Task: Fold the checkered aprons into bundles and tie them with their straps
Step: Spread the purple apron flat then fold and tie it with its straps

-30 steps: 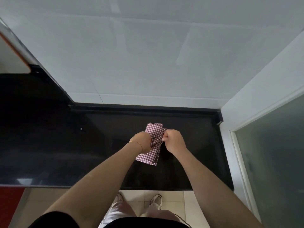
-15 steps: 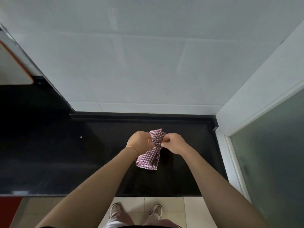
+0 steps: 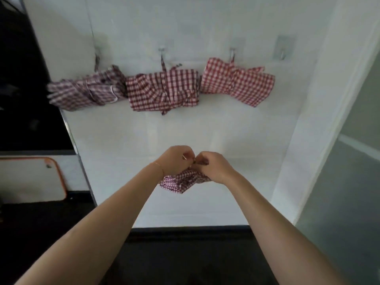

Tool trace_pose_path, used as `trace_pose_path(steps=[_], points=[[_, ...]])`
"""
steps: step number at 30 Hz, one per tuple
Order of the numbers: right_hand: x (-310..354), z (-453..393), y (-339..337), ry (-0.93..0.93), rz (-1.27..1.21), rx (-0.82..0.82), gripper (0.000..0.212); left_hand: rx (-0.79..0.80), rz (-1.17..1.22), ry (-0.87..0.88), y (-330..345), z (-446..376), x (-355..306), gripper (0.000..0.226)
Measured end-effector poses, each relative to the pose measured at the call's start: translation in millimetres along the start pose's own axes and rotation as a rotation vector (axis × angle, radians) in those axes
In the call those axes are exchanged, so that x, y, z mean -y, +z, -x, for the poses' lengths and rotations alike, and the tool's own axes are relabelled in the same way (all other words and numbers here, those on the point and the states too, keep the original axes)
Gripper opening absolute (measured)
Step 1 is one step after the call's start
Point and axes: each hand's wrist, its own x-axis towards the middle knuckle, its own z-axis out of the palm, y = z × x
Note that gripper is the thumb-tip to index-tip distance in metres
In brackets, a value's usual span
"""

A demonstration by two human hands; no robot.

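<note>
In front of the white tiled wall [image 3: 205, 130], above the dark counter [image 3: 185, 254], a small bundle [image 3: 182, 180] of red-and-white checked apron, crumpled, folded tight, fine check, edges hanging loose at bottom left. It's held up in the air, not touching counter or wall as far as visible. Sits just under and between both hands, mostly hidden by them; only lower part shows, below the wrists

Left hand [image 3: 174, 160]: fingers curled, thumb and forefinger pinching something thin at top of bundle, looks like strap [image 3: 198, 161], bit blurred. Thin bracelet on that wrist. Right hand [image 3: 213, 167]: fingers curled too, knuckles up, pinching same strap spot right beside left hand, heel of hand against bundle. Hands almost touching each other at fingertips. Strap itself barely visible, small dark bit between the two thumbs; whether knot is there, can't tell

Higher on wall, three more checked aprons hang bundled from hooks in a row: left apron [image 3: 86, 89] darker, blurred, middle apron [image 3: 162, 91] dark red check with strap down the middle, right apron [image 3: 236, 81] brighter red check. A fourth hook [image 3: 284, 48] at far right with nothing on it. White board with orange rim [image 3: 30, 178] at left, leaning by the counter. Frosted glass panel [image 3: 349, 182] at right
</note>
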Motion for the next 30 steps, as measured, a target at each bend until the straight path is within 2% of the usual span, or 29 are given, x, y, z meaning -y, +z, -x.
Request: trace_pose_path(steps=[4, 7, 10, 12, 14, 18, 22, 26, 30], points=[[46, -8, -60, -0.121, 0.013, -0.235, 0.015, -0.148, 0.040, 0.158, -62, -22, -48, 0.009], [63, -8, -97, -0.166, 0.048, -0.335, 0.019, -0.193, 0.310, 0.163, -90, -25, -83, 0.006], [63, -4, -128, -0.160, 0.097, -0.425, 0.026, -0.152, 0.353, 0.215, -108, -24, -107, 0.028], [60, -1, -150, -0.133, 0.136, -0.496, 0.032, -0.062, 0.233, 0.276, -112, -25, -117, 0.051], [57, 2, -177, -0.089, 0.176, -0.571, 0.040, -0.062, 0.114, 0.356, -108, -31, -130, 0.062], [59, 7, -227, 0.009, 0.186, -0.649, 0.035, -0.306, 0.077, 0.423, -94, -57, -162, 0.042], [59, 7, -256, 0.044, 0.154, -0.686, 0.019, -0.408, 0.131, 0.350, -81, -84, -187, 0.024], [49, -11, -279, 0.054, 0.194, -0.734, 0.020, -0.518, 0.154, 0.279, -63, -108, -208, 0.019], [43, -31, -294, 0.069, 0.241, -0.786, 0.018, -0.542, 0.063, 0.188, -61, -129, -224, 0.023]])
